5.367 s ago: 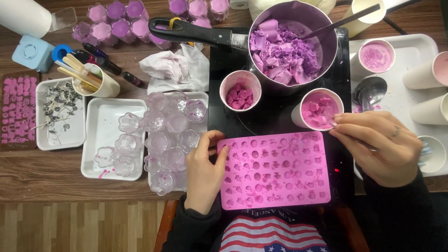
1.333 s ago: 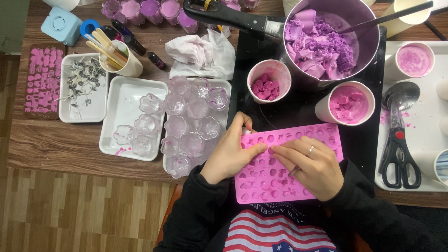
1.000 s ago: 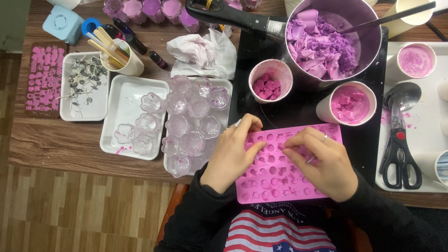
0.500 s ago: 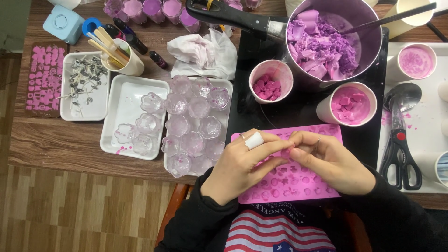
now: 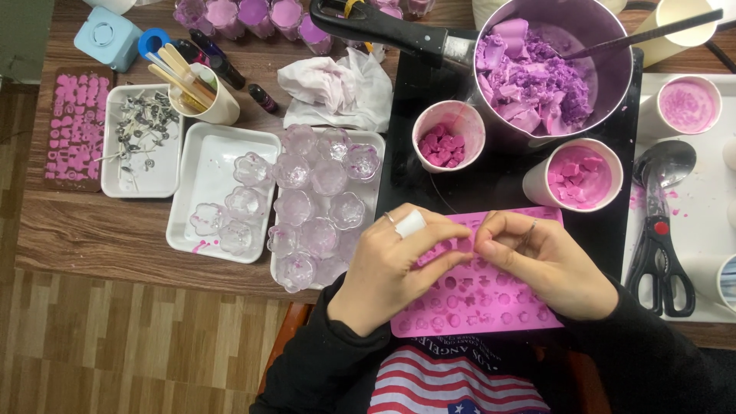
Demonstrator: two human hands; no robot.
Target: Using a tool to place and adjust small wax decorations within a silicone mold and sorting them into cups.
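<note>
Pink mold (image 5: 491, 307) sits at the table's 6 o'clock edge, both hands pinching its top rim, left hand (image 5: 391, 264) and right hand (image 5: 548, 261) popping pieces out I'd guess, so next probably needs flexing another cavity.

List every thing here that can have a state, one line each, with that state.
pink silicone mould: flat on the table edge, under both hands
left hand: fingertips pressing on the mould
right hand: fingers pinched at the mould's upper part
metal pot: holds purple wax chunks
scissors: closed
clear flower-shaped cups: empty, upright
two paper cups: hold pink pieces
</note>
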